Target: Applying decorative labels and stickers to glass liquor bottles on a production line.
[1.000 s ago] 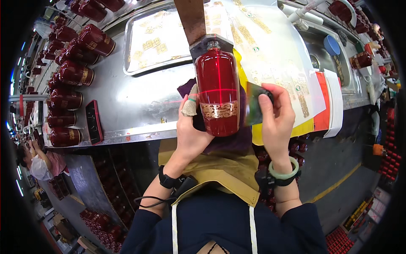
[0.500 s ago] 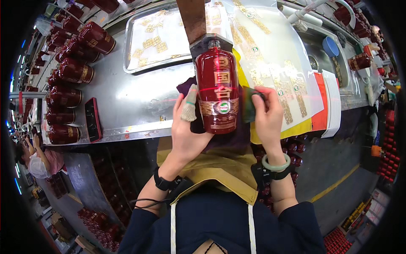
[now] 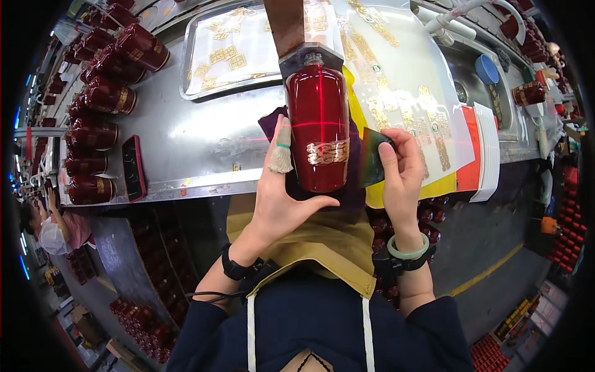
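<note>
A dark red glossy bottle lies neck-away on a dark purple cloth, its neck at a metal holder. Low on its upper side sits a gold patterned band; a red laser cross falls over it. My left hand lies along the bottle's left side, fingers stretched out, thumb pointing across below the base. A pale cloth finger cover is on one of its fingers. To the bottle's right, my right hand pinches a thin dark green scraper-like sheet, apart from the bottle.
Several finished-looking red bottles lie at the left beside a red-edged phone. Behind stands a metal tray of gold decals. At the right are clear sheets with gold strips, and a sink with a blue cup.
The bottle has turned about its length: the gold characters and round emblem no longer face up. My left thumb has stretched out, and my right hand with the sheet has shifted slightly right.
</note>
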Demonstrator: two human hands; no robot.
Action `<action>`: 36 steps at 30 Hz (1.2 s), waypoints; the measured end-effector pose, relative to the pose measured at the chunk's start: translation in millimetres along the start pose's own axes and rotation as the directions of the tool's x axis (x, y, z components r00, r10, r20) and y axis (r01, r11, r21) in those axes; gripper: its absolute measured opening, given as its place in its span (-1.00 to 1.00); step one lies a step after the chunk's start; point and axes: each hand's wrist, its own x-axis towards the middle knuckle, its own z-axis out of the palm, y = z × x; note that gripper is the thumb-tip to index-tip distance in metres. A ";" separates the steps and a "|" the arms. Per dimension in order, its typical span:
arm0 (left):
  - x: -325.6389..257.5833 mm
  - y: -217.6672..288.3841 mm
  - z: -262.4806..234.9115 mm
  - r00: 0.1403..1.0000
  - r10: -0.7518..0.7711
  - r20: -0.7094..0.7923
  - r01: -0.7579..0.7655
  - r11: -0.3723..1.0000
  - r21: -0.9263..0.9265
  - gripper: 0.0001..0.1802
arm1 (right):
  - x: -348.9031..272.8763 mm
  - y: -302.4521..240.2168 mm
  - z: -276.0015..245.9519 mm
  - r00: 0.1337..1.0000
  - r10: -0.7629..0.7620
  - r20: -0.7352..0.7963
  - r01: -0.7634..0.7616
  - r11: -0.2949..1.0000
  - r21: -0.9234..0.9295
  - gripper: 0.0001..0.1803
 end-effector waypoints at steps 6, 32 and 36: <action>18.5 20.0 22.1 0.967 -0.250 -0.048 0.203 0.872 -0.446 0.04 | -1.9 2.8 5.1 0.998 0.048 0.036 -0.050 0.997 0.051 -0.79; 24.2 31.5 43.0 0.909 -0.399 -0.122 0.309 0.840 -0.445 0.06 | 0.0 2.3 7.2 0.988 0.128 0.085 -0.136 0.985 0.102 -0.79; 23.4 28.7 41.3 0.934 -0.330 -0.137 0.249 0.876 -0.413 0.05 | 0.1 2.1 6.3 0.985 0.139 0.098 -0.149 0.984 0.102 -0.79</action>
